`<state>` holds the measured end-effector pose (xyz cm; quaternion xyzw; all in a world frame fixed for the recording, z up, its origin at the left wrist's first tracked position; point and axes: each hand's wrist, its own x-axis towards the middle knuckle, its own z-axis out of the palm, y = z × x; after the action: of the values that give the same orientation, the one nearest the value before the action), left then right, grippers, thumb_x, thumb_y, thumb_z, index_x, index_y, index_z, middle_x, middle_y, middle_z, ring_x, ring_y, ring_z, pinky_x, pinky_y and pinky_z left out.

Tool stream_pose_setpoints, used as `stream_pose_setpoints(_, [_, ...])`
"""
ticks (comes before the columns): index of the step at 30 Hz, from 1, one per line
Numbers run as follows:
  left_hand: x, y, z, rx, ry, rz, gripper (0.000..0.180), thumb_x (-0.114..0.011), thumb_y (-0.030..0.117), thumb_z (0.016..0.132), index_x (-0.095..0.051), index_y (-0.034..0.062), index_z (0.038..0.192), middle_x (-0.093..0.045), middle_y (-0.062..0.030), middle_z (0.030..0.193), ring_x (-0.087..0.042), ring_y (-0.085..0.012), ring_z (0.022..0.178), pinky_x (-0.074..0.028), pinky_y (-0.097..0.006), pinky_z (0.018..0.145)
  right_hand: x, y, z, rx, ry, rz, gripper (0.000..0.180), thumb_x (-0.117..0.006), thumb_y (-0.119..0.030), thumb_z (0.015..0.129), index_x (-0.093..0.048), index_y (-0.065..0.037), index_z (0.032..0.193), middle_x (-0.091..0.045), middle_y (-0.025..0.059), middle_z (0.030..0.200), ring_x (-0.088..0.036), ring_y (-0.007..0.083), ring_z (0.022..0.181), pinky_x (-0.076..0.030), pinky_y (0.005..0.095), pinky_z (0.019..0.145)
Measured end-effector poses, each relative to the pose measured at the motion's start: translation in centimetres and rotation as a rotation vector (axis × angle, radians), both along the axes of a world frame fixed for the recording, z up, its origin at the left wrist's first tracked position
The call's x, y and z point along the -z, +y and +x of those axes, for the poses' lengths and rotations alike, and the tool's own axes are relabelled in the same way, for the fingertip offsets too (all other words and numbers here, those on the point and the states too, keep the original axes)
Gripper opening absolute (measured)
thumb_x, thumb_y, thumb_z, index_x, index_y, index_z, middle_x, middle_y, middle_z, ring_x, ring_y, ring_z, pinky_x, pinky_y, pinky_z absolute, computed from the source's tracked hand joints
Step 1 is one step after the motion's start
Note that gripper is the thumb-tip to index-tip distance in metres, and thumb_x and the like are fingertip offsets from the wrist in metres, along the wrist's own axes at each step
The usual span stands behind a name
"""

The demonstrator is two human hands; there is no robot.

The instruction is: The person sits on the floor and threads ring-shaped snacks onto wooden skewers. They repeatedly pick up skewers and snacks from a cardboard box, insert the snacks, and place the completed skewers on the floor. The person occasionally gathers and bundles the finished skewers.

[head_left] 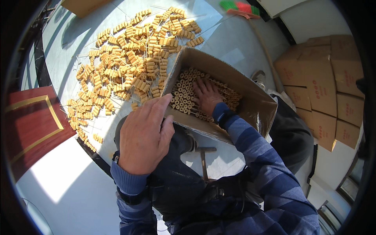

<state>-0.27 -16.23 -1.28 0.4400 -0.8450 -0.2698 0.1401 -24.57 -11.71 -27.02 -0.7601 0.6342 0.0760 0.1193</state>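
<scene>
Maybe those yellow rolls (182,94) are light and crumbly, best held by their sticks (199,15), right hand (207,94) spread on some, left hand (145,131) fingers together.

Skewered pieces (125,66) spread across floor (235,51), left of open box (213,64); packed pieces (184,91) in box, under right hand (206,93). Broom (242,9) beyond box. Stacked cartons (319,84) right of box. Panel (33,129) far left.

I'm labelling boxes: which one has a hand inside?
The open cardboard box mid-picture: the right hand is inside, on the packed tan pieces. The stacked boxes at right and the box at the upper edge show none.
</scene>
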Motion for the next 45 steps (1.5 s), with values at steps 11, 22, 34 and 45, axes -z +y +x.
stream_pose_setpoints(11, [0.1,0.4,0.1,-0.017,0.063,-0.011,0.04,-0.064,0.014,0.09,-0.059,0.0041,0.128,-0.066,-0.0165,0.11,-0.063,-0.0345,0.097,-0.05,-0.042,0.085,0.1,-1.2,-3.8,0.597,-0.405,0.211,0.051,-0.055,-0.023,0.098,-0.045,0.001,0.141,-0.058,0.0267,0.125,-0.055,0.0435,0.115,-0.045,0.0463,0.103])
stream_pose_setpoints(22, [0.1,0.1,0.0,-0.036,0.161,0.022,0.035,-0.061,0.015,0.093,-0.06,0.004,0.126,-0.066,-0.0165,0.106,-0.064,-0.035,0.095,-0.051,-0.043,0.084,4.2,-3.6,-2.8,0.548,-0.675,0.192,0.076,-0.059,-0.015,0.093,-0.021,-0.003,0.157,-0.036,0.0313,0.153,-0.04,0.0466,0.137,-0.035,0.0466,0.114])
stream_pose_setpoints(34, [-1.5,1.3,1.6,-0.151,0.517,0.108,0.026,-0.057,0.011,0.098,-0.064,0.0004,0.121,-0.07,-0.0131,0.105,-0.069,-0.0246,0.093,-0.053,-0.032,0.083,-4.5,0.5,-1.1,0.3,-0.678,0.224,0.043,-0.052,-0.031,0.101,-0.06,-0.003,0.133,-0.062,0.0204,0.132,-0.058,0.0372,0.121,-0.045,0.0424,0.105])
stream_pose_setpoints(45, [3.6,7.7,10.1,-0.353,0.95,0.099,0.029,-0.055,0.009,0.098,-0.063,0.0,0.125,-0.065,-0.0099,0.114,-0.063,-0.0189,0.105,-0.051,-0.031,0.09,-17.3,8.1,1.7,-0.069,-0.538,0.309,0.058,-0.058,-0.047,0.095,-0.052,-0.007,0.137,-0.063,0.0247,0.122,-0.062,0.039,0.111,-0.05,0.0473,0.095])
